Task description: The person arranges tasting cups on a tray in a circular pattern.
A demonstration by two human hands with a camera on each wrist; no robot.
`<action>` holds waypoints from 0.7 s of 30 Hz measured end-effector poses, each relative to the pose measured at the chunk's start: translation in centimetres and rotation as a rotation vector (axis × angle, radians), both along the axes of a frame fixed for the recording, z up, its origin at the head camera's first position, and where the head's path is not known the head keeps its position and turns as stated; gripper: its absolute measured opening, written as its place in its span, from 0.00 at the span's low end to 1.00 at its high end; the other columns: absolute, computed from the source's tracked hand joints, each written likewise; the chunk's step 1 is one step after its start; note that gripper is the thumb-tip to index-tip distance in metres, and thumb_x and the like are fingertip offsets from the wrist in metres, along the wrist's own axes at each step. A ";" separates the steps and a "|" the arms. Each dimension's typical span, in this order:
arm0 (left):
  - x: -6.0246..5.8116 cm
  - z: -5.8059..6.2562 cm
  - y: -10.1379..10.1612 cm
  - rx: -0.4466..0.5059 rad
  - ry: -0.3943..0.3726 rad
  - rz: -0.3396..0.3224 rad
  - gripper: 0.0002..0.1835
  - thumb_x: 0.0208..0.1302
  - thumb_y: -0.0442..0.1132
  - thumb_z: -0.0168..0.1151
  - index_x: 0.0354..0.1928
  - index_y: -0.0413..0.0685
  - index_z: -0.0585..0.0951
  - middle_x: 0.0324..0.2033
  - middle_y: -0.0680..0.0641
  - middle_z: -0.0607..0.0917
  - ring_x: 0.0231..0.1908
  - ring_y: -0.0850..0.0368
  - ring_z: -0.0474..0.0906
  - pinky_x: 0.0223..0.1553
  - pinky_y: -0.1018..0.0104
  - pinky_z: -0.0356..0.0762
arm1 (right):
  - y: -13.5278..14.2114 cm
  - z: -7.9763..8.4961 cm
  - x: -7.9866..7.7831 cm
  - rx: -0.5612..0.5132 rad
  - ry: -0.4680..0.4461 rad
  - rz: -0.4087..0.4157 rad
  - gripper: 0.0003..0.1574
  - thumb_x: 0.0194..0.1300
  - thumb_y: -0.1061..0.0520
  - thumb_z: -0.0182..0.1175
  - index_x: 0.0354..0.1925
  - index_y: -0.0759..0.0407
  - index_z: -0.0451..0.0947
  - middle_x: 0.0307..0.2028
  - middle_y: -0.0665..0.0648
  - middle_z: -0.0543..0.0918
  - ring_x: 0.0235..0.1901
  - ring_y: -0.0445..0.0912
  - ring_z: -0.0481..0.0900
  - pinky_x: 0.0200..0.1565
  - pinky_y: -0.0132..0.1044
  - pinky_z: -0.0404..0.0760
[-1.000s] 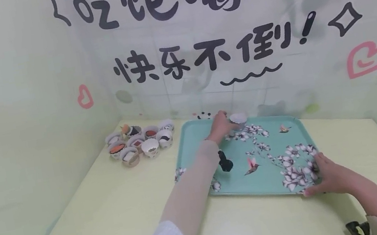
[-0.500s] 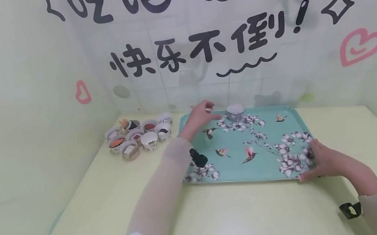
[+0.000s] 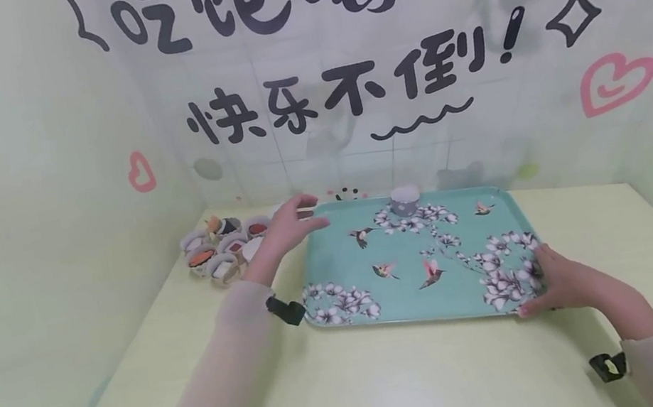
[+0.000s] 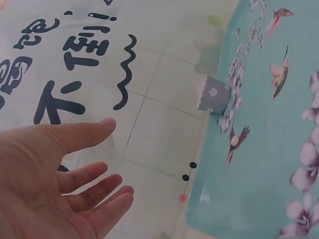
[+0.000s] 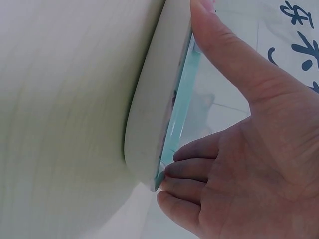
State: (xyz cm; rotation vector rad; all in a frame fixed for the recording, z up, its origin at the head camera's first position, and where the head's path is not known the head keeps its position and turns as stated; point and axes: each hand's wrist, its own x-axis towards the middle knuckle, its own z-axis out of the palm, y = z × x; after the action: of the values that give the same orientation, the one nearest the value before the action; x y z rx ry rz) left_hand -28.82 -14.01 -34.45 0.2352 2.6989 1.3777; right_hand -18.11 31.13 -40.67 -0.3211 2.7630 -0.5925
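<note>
My left hand (image 3: pixel 288 228) hangs with spread, loosely bent fingers at the left back corner of a turquoise tray (image 3: pixel 341 251); it overlaps several small cups there. The left wrist view shows nothing in its palm. On the tray's back edge stands a grey baking cup (image 4: pixel 214 94) with white dots and a scalloped rim, upright and apart from both hands. At the tray's front right corner, my right hand (image 3: pixel 567 282) holds the rim, thumb at the front edge and fingers along the right side. Its fingertips (image 5: pixel 172 172) meet the rim in the right wrist view.
Several cups (image 3: pixel 224 271) stand clustered at the table's back left, some holding sushi-like pieces, one with an orange top (image 3: pixel 202 259). A printed wall sheet (image 3: pixel 357 155) rises right behind the tray. The pale yellow table (image 3: pixel 396 386) extends in front.
My left hand has let go of the grey baking cup, leaving it on the tray, and moved left toward the clustered cups. The right hand stays at the tray corner.
</note>
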 end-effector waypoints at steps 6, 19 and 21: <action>1.8 -1.0 -3.1 -0.016 -0.014 0.060 0.32 0.66 0.45 0.66 0.69 0.42 0.68 0.69 0.39 0.71 0.70 0.40 0.68 0.67 0.47 0.73 | 0.1 -0.3 0.1 -0.010 0.002 -0.006 0.86 0.44 0.39 0.79 0.68 0.89 0.35 0.67 0.92 0.45 0.66 0.83 0.50 0.66 0.73 0.58; 6.0 -4.1 -7.8 -0.022 0.112 0.221 0.31 0.67 0.40 0.65 0.68 0.38 0.68 0.68 0.35 0.70 0.68 0.35 0.68 0.68 0.45 0.70 | 0.1 -0.3 0.2 -0.005 0.041 0.013 0.83 0.43 0.39 0.79 0.67 0.90 0.39 0.66 0.91 0.49 0.65 0.82 0.53 0.64 0.73 0.62; 6.3 -4.5 -8.0 -0.021 0.138 0.235 0.30 0.67 0.40 0.64 0.67 0.37 0.68 0.68 0.34 0.70 0.68 0.35 0.67 0.69 0.45 0.69 | 0.1 -0.3 0.1 -0.005 0.037 0.012 0.83 0.43 0.39 0.79 0.67 0.90 0.39 0.66 0.91 0.48 0.65 0.83 0.52 0.64 0.73 0.61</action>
State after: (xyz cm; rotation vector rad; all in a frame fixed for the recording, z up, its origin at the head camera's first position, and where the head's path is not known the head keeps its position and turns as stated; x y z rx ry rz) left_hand -22.56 -22.02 -38.94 0.0103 2.9324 1.4391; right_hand -17.98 31.24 -40.92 -0.3535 2.7936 -0.5958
